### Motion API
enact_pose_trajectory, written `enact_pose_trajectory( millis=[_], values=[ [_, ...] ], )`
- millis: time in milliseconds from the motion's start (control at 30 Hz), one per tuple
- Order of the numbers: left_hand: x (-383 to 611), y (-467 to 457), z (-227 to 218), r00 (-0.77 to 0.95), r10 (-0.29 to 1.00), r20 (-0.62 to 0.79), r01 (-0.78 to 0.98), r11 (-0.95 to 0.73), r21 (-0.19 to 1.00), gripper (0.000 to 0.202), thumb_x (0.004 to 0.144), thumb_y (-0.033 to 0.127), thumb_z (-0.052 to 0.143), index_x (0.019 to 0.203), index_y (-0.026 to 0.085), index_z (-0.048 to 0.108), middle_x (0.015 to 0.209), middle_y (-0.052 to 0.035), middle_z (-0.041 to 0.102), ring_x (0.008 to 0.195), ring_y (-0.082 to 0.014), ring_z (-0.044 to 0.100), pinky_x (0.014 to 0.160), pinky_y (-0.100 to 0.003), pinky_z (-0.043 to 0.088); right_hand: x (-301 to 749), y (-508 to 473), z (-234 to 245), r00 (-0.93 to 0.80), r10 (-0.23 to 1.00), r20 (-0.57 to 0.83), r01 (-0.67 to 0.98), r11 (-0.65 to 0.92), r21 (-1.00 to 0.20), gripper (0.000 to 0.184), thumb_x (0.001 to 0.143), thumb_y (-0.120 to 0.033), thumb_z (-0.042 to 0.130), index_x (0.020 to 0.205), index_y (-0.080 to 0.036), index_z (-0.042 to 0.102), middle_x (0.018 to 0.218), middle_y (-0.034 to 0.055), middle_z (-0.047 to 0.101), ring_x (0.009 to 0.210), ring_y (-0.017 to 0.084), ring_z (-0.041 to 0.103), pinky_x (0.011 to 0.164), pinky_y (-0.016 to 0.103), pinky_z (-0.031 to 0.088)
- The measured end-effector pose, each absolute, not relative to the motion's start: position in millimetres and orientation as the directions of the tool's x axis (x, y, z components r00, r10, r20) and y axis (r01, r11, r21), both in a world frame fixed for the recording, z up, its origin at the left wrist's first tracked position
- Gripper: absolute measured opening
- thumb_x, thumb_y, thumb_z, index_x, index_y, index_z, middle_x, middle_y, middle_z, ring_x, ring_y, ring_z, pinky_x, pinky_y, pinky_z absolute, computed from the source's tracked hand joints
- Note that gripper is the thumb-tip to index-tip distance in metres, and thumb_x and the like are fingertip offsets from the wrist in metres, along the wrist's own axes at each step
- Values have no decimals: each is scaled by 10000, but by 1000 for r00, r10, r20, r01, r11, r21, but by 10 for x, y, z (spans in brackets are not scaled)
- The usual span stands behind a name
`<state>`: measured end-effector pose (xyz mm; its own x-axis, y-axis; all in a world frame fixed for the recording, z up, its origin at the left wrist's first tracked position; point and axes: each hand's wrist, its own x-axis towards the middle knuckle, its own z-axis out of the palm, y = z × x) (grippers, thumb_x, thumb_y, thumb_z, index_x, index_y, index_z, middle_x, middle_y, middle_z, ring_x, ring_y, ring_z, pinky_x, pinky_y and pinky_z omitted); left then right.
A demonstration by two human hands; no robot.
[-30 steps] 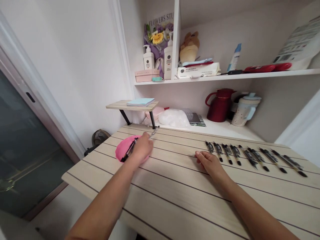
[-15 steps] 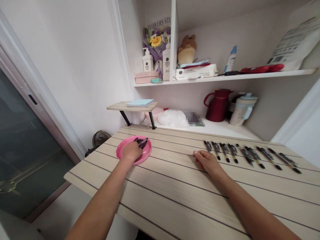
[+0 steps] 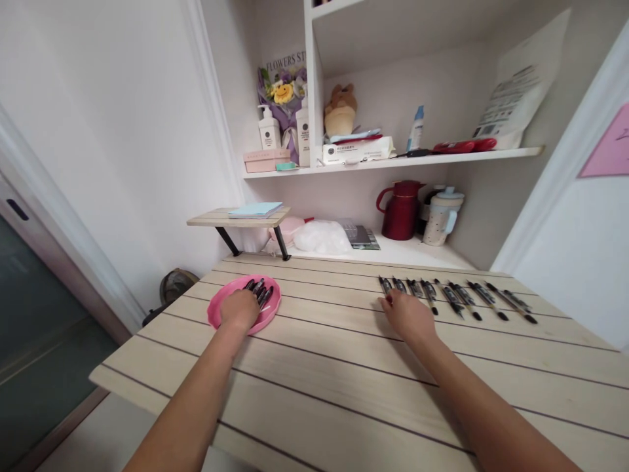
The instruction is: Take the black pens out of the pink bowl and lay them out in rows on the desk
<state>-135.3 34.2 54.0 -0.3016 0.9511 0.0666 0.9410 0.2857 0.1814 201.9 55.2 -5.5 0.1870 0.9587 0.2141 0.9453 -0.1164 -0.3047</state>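
Beneath the left hand [image 3: 239, 308] the dish [image 3: 272, 309] was pink, its pens [image 3: 260, 291] black; the table [image 3: 344, 373] (pale wood) bore dark stripes.

The left hand [image 3: 239, 308] and the right hand [image 3: 407, 313] were bare. The left forearm [image 3: 196, 400] and the right forearm [image 3: 484, 416] were uncovered from wrist to the lower edge of view.

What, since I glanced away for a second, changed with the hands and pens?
The left hand set the pen it had lifted down among the pens in the pink dish and now lies over them. The right hand slid to the left end of the pen row. The row itself stayed as laid.
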Motion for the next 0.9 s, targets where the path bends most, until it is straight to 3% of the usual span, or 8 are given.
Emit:
enact_pose_trajectory(
  millis=[100,200,333,433,533,633,800,900],
  values=[
    [-1257,313,584,-317,933,172,945,295,139,355,768,364,427,904,95,616,944,-205,608,883,-288,572,695,-347,421,2100,563,-58,236,954,187,964,-205,-170,342,808,-403,392,880,-142,602,849,155,642,775,257,612,647,342,411],
    [-1019,275,578,-158,946,282,977,108,185,293,774,322,420,891,123,601,948,-163,607,915,-259,548,750,-340,403,2096,587,-95,235,962,140,965,-215,-148,359,808,-391,387,878,-124,617,903,178,634,812,266,613,682,360,420],
    [-500,254,402,160,970,185,728,-243,642,163,752,249,460,811,165,587,867,-80,618,845,-183,558,773,-298,400,2043,613,-98,258,961,102,952,-235,-198,303,776,-312,423,841,-115,643,918,188,636,832,263,612,701,351,418],
    [-80,293,195,280,950,-139,239,71,968,188,751,308,492,846,155,547,750,-64,600,682,-148,569,667,-291,436,1967,592,-50,289,954,85,909,-245,-337,287,733,-335,451,755,-136,657,838,166,657,793,259,614,655,326,415],
    [239,397,32,351,889,-295,-159,367,916,239,751,357,523,854,144,491,721,-71,592,637,-145,578,658,-310,452,1799,506,-13,222,973,67,804,-144,-577,302,719,-366,443,619,-154,632,664,117,659,654,210,610,569,271,395],
    [399,523,-51,304,883,-359,-358,455,816,184,770,318,507,783,139,464,634,-49,562,577,-141,567,609,-291,452,1593,371,-36,118,990,77,718,-31,-695,300,718,-363,445,542,-169,592,554,52,632,533,142,566,499,219,356],
    [374,593,-111,257,904,-341,-433,423,796,79,771,200,473,835,154,473,534,30,474,493,-103,516,528,-232,415,1672,346,-80,-77,992,104,724,127,-678,288,728,-423,475,612,-186,592,586,16,633,541,131,544,491,216,329],
    [316,554,-129,257,912,-320,-444,406,799,118,782,209,442,888,171,478,527,48,446,477,-97,501,533,-249,423,1981,559,-40,124,974,190,857,-8,-516,277,751,-417,482,827,-172,586,739,64,655,670,173,582,554,241,355]
  ],
)
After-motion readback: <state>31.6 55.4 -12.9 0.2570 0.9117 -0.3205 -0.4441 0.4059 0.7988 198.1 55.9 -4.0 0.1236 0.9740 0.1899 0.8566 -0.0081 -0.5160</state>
